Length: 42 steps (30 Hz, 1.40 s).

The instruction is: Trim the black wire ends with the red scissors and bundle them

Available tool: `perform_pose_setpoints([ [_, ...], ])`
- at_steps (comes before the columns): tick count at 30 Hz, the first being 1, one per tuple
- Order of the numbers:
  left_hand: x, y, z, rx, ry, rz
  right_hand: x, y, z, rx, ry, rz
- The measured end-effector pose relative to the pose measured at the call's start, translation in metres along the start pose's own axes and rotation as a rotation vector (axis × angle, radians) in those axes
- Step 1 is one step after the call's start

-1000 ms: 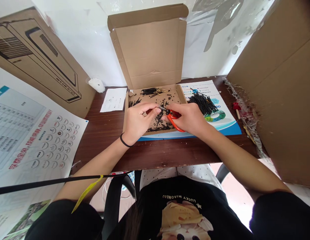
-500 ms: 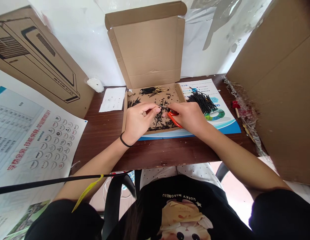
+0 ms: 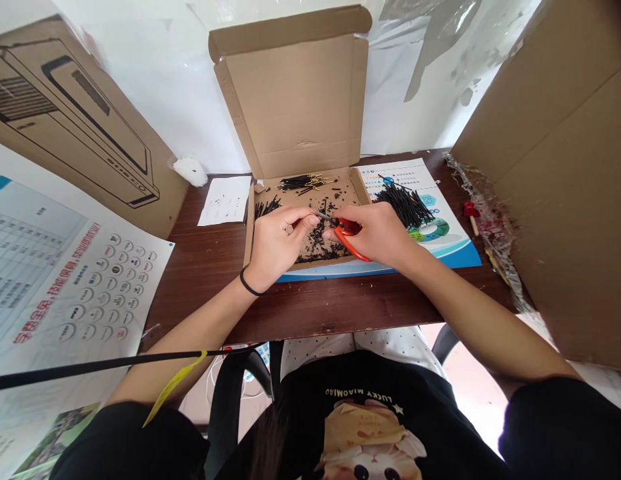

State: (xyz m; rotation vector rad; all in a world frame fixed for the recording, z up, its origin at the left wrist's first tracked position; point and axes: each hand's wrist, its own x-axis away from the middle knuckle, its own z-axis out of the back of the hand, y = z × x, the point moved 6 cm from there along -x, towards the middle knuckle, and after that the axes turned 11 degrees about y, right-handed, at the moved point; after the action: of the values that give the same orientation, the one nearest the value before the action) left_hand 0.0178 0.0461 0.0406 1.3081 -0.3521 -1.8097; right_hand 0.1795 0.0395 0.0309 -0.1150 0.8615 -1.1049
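Observation:
My left hand [image 3: 280,240] is closed in a pinch above the shallow cardboard box [image 3: 248,243]. At its fingertips is a thin black wire, mostly hidden by the fingers. My right hand [image 3: 377,230] grips red-handled pliers [image 3: 354,248], their grey jaws pointing left at the left fingertips. The handles stand somewhat apart. Below both hands, many short black scraps [image 3: 323,250] are scattered over the box floor. A bundle of black wires with gold-coloured ends [image 3: 305,183] lies at the back of the box, and more black wires [image 3: 267,207] lie at its left side.
A large pile of black wires [image 3: 405,203] rests on a printed sheet [image 3: 460,257] right of the box. The box lid [image 3: 297,100] stands up behind. White paper [image 3: 225,200] lies left. Cardboard panels [image 3: 555,180] flank the brown table [image 3: 200,257]; a dark strap [image 3: 90,365] crosses the lower left.
The pliers' handles have spread wider and their lower handle has swung slightly down and right. My left hand stays nearly still in its pinch.

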Motion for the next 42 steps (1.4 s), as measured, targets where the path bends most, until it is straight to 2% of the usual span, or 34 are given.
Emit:
perform_pose_setpoints([
  [13,0.001,-0.007,-0.005,0.015,-0.073,0.014,0.000,0.003,0.000,0.137,0.015,0.098],
  [21,0.002,-0.007,-0.008,0.085,-0.092,0.050,-0.003,0.007,0.008,0.041,0.084,-0.065],
  [26,0.003,-0.008,-0.010,0.200,-0.093,0.124,-0.002,0.004,0.008,-0.029,0.074,-0.070],
  [35,0.004,-0.015,-0.013,0.224,-0.086,0.116,-0.001,0.001,0.002,-0.018,0.031,-0.092],
  [42,0.004,-0.014,-0.015,0.326,-0.099,0.239,-0.001,0.006,0.002,-0.062,0.019,-0.166],
])
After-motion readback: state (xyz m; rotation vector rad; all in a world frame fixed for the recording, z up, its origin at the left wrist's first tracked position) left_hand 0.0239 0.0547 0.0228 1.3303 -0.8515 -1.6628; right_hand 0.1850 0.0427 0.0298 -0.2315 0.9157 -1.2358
